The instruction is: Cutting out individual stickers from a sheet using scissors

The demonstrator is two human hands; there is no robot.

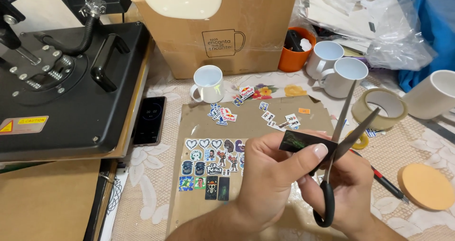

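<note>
A small dark glossy sticker strip with green print is pinched between thumb and fingers of the left hand, held above the counter. Black-handled steel scissors are gripped by the closed right hand, blades parted at the strip's edge. A slip could clip the thumb or cut into the print. Beyond, cut stickers lie on flat brown cardboard; smooth white ceramic mugs stand farther off.

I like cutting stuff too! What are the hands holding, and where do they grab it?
Left hand pinches a small dark sticker by its lower edge; right hand holds scissors by their black handles.
</note>
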